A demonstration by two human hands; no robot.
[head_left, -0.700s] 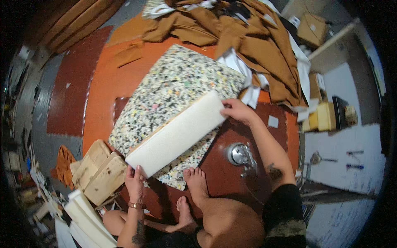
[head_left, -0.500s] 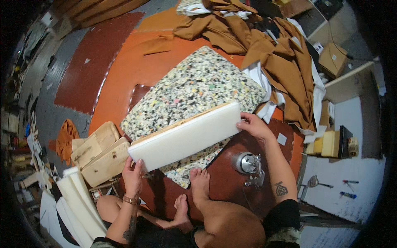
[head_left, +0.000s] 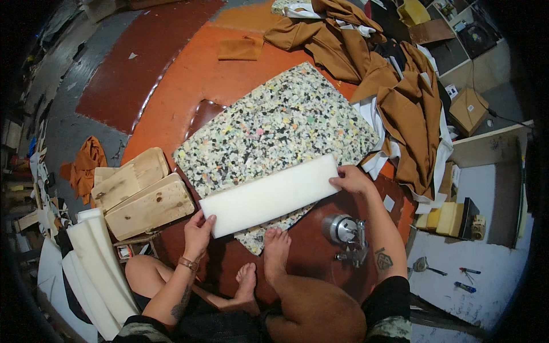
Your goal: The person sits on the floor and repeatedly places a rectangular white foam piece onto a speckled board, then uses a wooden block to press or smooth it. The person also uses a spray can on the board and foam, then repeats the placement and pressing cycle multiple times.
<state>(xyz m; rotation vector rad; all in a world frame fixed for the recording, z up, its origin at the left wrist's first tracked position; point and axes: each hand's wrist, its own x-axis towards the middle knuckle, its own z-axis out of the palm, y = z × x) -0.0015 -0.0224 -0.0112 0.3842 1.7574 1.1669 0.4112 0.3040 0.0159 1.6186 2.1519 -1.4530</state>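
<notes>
A long white foam strip [head_left: 269,196] lies between my hands, its broad face toward me. My left hand [head_left: 198,233] grips its left end, thumb on the face and fingers behind. At the other end, my right hand [head_left: 352,180] pinches the right edge. What is under the strip is hidden now. Beyond and partly beneath it is a speckled sheet of rebonded foam [head_left: 280,126], whose near corner reaches my foot. A metal spray gun [head_left: 347,234] with a round cup stands right of my foot, below my right hand.
Pale wooden boards [head_left: 151,203] are stacked at the left, with rolled white foam [head_left: 100,268] nearer me. Brown fabric [head_left: 400,126] is heaped at the far right. A white surface [head_left: 452,268] holding a few small tools is on the right. Orange and dark-red sheeting [head_left: 189,74] covers the floor.
The strip has tipped flatter, so the wooden edge seen behind it is now out of sight. Both hands keep their hold. The whole view has shifted slightly.
</notes>
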